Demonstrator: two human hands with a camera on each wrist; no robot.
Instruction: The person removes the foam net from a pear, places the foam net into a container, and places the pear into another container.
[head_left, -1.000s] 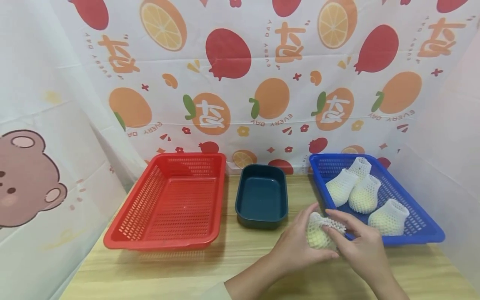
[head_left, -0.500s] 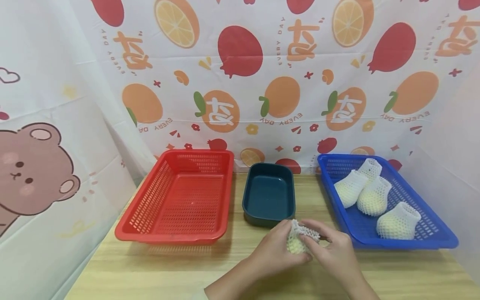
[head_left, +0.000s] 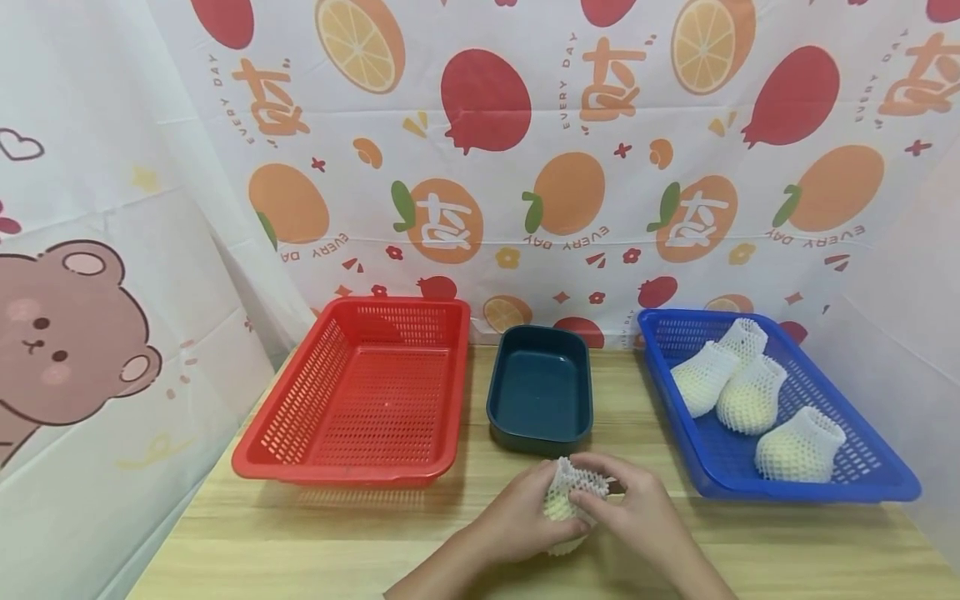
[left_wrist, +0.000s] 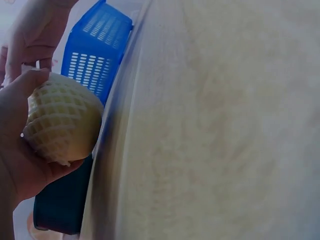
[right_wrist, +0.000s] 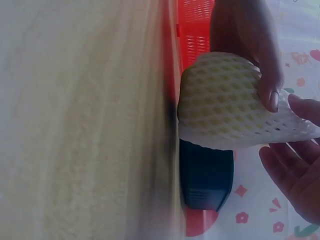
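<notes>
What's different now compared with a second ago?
The left grip and right grip carried the netted fruit left from beside the blue basket to in front of the dark green container, without letting go. The red basket, blue basket, container and four other netted fruits stayed put.

Both forearms are bare: the left forearm (head_left: pixel 442 558) and the right forearm (head_left: pixel 686 558) slant inward from the lower edge of the head view, with the hands close together, facing each other. The left hand (head_left: pixel 519 512) is curved in a cupping grip, its thumb (head_left: pixel 567 530) pointing rightward. The right hand (head_left: pixel 636 504) pinches, thumb (head_left: pixel 590 502) opposite bent fingers (right_wrist: pixel 285 170).
</notes>
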